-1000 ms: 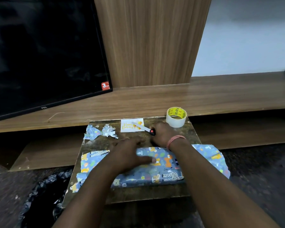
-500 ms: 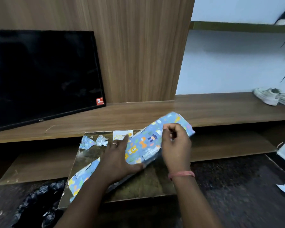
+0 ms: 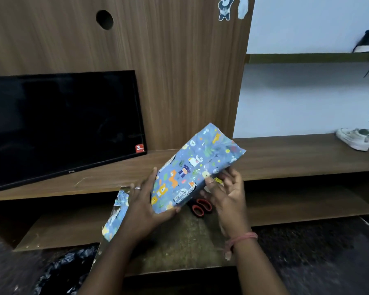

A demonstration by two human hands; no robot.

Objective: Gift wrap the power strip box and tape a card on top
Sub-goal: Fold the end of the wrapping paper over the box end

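Glossy rectangular wrapped box, both hands gripping

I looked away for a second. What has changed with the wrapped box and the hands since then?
The wrapped box went from lying flat on the board to lifted and tilted, far end up. The left hand now grips its near end; the right hand left the scissors for its side. The scissors stayed on the board.
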